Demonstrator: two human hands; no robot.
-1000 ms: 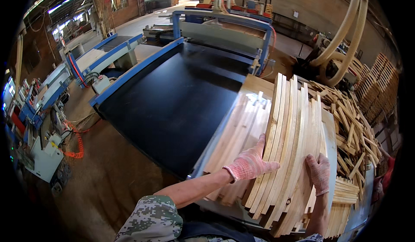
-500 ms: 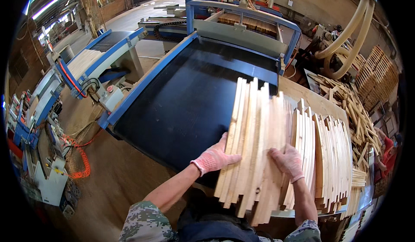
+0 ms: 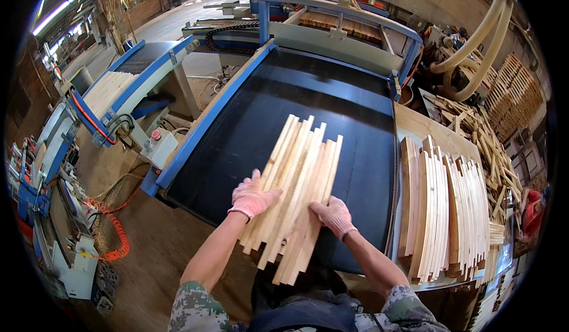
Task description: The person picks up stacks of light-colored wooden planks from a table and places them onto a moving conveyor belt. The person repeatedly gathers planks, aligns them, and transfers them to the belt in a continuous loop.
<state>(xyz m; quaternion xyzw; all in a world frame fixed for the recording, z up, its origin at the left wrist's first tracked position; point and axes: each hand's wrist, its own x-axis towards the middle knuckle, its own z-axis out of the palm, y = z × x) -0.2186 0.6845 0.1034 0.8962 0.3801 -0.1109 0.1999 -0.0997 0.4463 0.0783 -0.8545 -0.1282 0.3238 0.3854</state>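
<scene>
Between my two gloved hands is a bundle of pale wooden strips (image 3: pixel 293 190), their ends uneven. My left hand (image 3: pixel 252 197) grips its left side, thumb lying over the top. My right hand (image 3: pixel 333 215) clasps the opposite side, thumb also on top; the fingers beneath are partly hidden. The bundle is over the near part of a black conveyor belt (image 3: pixel 225 148), with its near ends sticking out past the belt's front edge. Whether it rests on the belt or hangs just above, I cannot tell.
More strips (image 3: pixel 435 207) lie in rows on a side table to the right. A blue frame (image 3: pixel 344 7) spans the belt's far end. Scrap wood (image 3: pixel 474 136) is heaped beyond the table. At left stand a control box with a red button (image 3: pixel 157 141) and another conveyor (image 3: pixel 127 74).
Both hands have carried the bundle of strips leftward, from beside the table's rows to over the middle of the belt. The view has shifted slightly.
</scene>
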